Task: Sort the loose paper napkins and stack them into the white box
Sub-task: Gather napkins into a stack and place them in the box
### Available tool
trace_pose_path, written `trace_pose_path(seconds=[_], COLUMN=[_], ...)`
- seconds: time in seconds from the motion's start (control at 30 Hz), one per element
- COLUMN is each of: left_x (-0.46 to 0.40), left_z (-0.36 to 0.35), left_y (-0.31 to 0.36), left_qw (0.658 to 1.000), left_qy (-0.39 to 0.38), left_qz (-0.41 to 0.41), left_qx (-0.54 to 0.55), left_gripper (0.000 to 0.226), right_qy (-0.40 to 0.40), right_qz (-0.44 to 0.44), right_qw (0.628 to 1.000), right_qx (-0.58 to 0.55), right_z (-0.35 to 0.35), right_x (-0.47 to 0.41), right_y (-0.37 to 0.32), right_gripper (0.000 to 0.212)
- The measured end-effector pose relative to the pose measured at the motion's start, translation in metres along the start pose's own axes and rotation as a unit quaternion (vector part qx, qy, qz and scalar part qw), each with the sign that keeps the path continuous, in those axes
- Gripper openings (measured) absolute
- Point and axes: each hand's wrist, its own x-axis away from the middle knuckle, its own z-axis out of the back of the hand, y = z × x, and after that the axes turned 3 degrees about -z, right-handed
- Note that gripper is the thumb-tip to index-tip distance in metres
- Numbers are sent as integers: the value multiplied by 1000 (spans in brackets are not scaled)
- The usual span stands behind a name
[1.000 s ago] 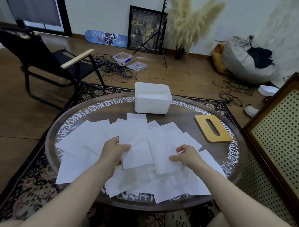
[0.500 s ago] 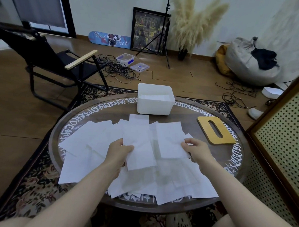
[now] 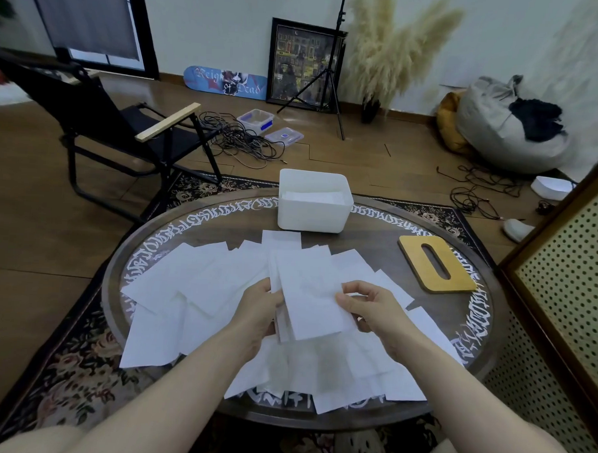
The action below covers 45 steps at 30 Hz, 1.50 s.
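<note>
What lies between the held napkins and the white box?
Nothing visible blocks the way. Both hands, left hand and right hand, hold napkins; only flat loose sheets lie before the white box.

Loose white napkins [image 3: 199, 290] strewn before open white box [image 3: 313, 213]

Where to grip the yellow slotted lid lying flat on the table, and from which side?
Take the yellow lid by its near right corner, coming from above on the right. It lies flat on the table, clear of the napkins; a finger through the oblong slot probably also works.
</note>
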Motion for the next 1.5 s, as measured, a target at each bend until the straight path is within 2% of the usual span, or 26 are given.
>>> trace_pose_path(seconds=[0.17,0.4,0.7,0.83,1.0,1.13,1.3,1.5], left_x=[0,2,3,1,0,-5,-6,-5], left_z=[-1,1,0,0,0,3,4,3], left_y=[-1,2,4,-1,-5,-6,-5,-4], left_qw=[1000,1000,999,999,999,999,998,998], left_qy=[-13,-12,-7,-19,-2,18,48,48], left_qz=[2,8,23,-23,-39,-42,-42,-45], left_qx=[6,26,40,-16,-29,-26,-19,-24], left_gripper=[17,19,32,25,31,31,28,30], right_qy=[12,29,23,26,39,94,129,164], right_qz=[10,4,23,28,44,49,-17,-119], right_qw=[1000,1000,999,999,996,984,965,938], right_qx=[1,4,5,32,71,143,227,281], right_z=[-6,-10,-11,-8,12,43,84,120], right_x=[3,1,6,4,1,-10,-21,-29], right_y=[0,-1,-3,0,3,12,30,49], right_gripper=[11,4,2,5,4,6,10,29])
